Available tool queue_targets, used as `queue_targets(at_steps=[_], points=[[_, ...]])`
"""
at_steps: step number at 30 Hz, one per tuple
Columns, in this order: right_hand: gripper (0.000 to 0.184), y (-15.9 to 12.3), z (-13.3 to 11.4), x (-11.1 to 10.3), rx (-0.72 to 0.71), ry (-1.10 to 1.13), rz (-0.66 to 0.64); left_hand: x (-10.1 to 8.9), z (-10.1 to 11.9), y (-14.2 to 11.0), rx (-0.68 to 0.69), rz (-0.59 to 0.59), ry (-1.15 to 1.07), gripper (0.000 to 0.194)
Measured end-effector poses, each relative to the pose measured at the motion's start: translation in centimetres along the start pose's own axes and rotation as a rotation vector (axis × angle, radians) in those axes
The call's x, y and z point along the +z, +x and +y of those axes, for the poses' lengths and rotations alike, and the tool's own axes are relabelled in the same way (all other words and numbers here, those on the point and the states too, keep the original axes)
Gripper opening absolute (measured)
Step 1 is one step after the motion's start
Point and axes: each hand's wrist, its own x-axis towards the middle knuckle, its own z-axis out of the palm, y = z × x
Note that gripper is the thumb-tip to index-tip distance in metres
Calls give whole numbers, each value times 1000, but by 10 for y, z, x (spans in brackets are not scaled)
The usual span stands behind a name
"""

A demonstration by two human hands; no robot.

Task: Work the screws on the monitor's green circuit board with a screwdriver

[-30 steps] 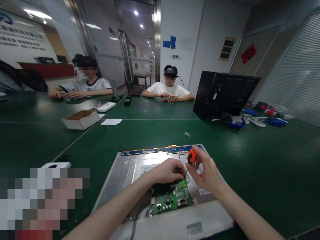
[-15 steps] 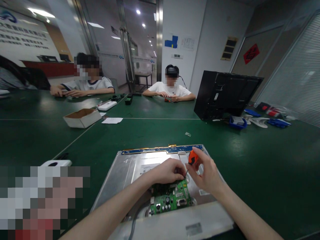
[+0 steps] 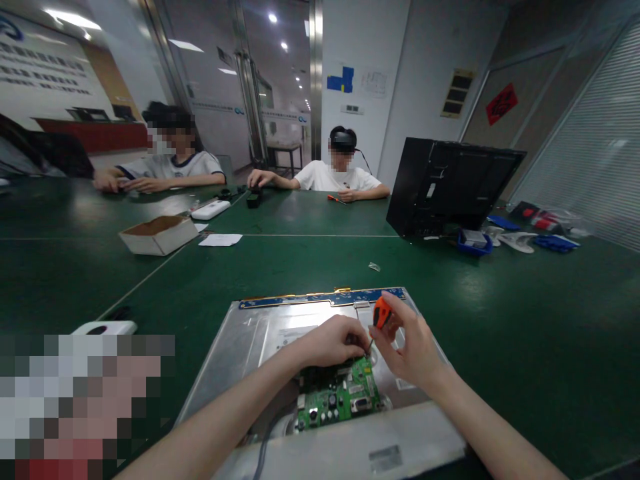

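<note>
My right hand point(image 3: 415, 347) grips an orange and black screwdriver point(image 3: 382, 313) by its handle, the thin shaft pointing down and slightly left. Its tip meets the upper right corner of a green circuit board point(image 3: 340, 397). Close beside that tip, the curled fingers of my left hand point(image 3: 340, 340) are pressed together at the board's top edge; whatever they pinch is hidden. The board lies on the silver metal back of a display panel point(image 3: 250, 333), which has a blue circuit strip point(image 3: 310, 300) along its far edge. A grey cable point(image 3: 267, 440) runs off the near left side.
A small clear scrap point(image 3: 374, 267) lies beyond the panel. Farther off are a white open box point(image 3: 160, 237), paper point(image 3: 220, 240), a black monitor housing point(image 3: 450, 190) and a blue tray point(image 3: 474, 247). Two people sit across the green table point(image 3: 300, 260); a blurred-out person is at left.
The person opposite has stretched an arm out to a black object on the table, leaving a red screwdriver lying down. My hands keep nearly the same pose; the view shifts slightly.
</note>
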Motion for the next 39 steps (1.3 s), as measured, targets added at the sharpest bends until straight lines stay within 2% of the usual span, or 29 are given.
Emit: queue_targets(at_steps=[8,14,23,39], points=[[48,2,2,-3,-11,-45,-7,-2,-1,0,-6,-2,-13,12],[51,1,-1,-4,16,-11,-27,-2,-2,-1,-12,-12,-10,12],[55,2,1,-1,-5,-29,23,-1,-1,-1,-5,4,-16,11],[59,1,-3,-3,18,7,-12,-2,1,-1,-21,-23,-23,11]])
